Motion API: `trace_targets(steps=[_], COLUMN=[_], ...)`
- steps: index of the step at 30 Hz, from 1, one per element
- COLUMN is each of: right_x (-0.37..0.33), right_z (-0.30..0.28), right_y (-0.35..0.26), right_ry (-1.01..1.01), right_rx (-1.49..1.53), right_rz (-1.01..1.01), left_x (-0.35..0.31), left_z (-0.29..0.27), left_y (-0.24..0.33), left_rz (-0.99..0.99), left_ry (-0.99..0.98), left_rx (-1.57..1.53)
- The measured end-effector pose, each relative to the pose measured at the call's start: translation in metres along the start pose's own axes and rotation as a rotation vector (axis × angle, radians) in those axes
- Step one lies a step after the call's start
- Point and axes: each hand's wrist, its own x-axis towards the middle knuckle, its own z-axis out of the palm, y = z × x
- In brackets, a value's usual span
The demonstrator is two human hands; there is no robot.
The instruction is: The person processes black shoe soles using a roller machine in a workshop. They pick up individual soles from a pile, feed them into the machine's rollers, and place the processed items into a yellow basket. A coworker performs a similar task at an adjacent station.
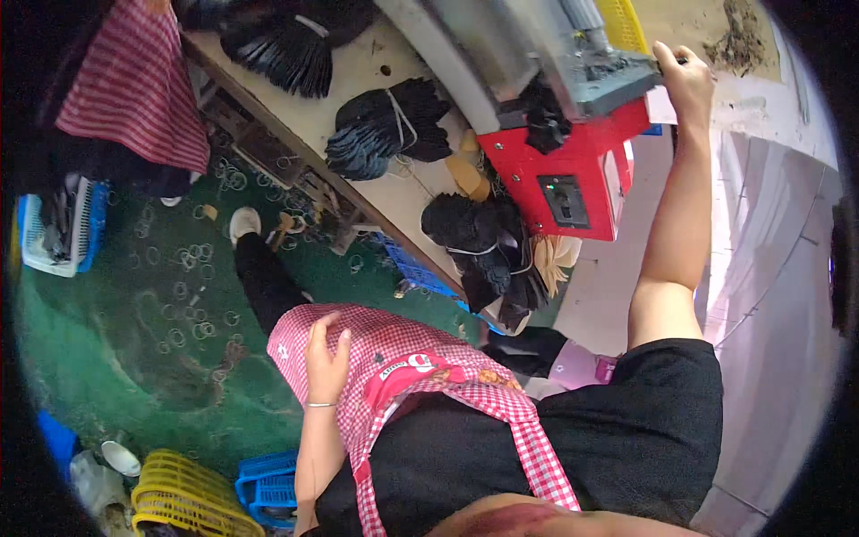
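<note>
My left hand (327,358) hangs in front of my red-and-white checked apron (367,336), fingers apart and holding nothing. My right arm is stretched out to the far right. There my right hand (687,85) is closed at the outer corner of a grey tray-like ledge (617,88) on a red machine (528,170). A small dark bit shows at its fingers, but I cannot make out what it is. A crumpled black piece (546,116) hangs over the machine's front edge. Beside the machine lie tied bundles of black fabric pieces (465,228) and some tan pieces (555,259).
More black bundles (394,125) lie along the worktable (358,63). Many pale rings (188,258) litter the green floor (98,331). A yellow basket (183,488) and a blue basket (264,483) stand at lower left. Another person in a striped apron (139,89) is at upper left.
</note>
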Motion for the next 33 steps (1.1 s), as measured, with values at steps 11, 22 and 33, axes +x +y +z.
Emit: trace_targets(steps=[11, 22, 33], right_x=[-0.206, -0.165, -0.224], right_z=[-0.097, -0.064, -0.047], right_y=[-0.145, -0.235, -0.21], right_ry=[-0.09, -0.066, -1.127], right_rx=[1.242, 1.793, 1.69], right_rz=[-0.512, 0.339, 0.143], left_x=[0.007, 0.02, 0.22], left_z=[-0.021, 0.024, -0.045], left_y=[0.305, 0.382, 0.388], left_rz=[0.303, 0.07, 0.501], left_ry=[-0.277, -0.366, -0.33], left_rx=[-0.844, -0.716, 0.422])
